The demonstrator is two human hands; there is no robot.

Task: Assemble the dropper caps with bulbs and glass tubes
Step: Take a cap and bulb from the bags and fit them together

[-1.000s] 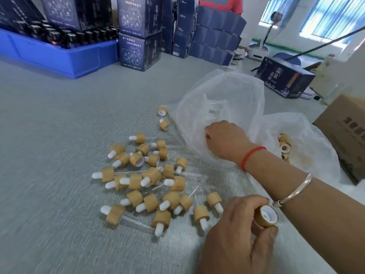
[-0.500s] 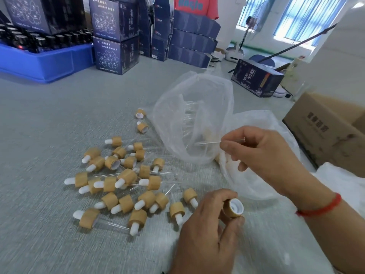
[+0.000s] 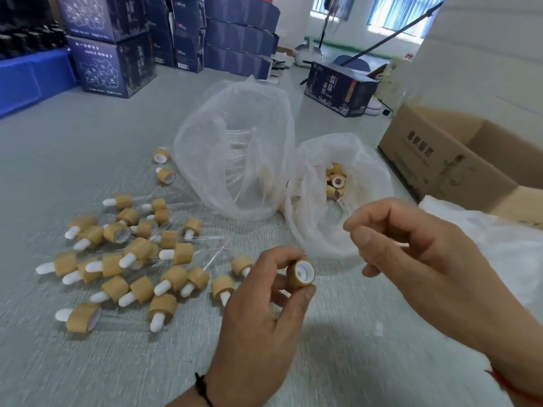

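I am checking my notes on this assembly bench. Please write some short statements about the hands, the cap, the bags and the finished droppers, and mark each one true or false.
1. The left hand holds a bamboo-coloured cap with its white inside facing up. True.
2. The right hand rests flat on the table. False: it is raised, with thumb and forefinger pinched together; a glass tube there is too blurred to confirm.
3. The finished droppers lie on the table to the left of the hands. True.
4. The loose caps sit in the cardboard box. False: they lie in a clear plastic bag.
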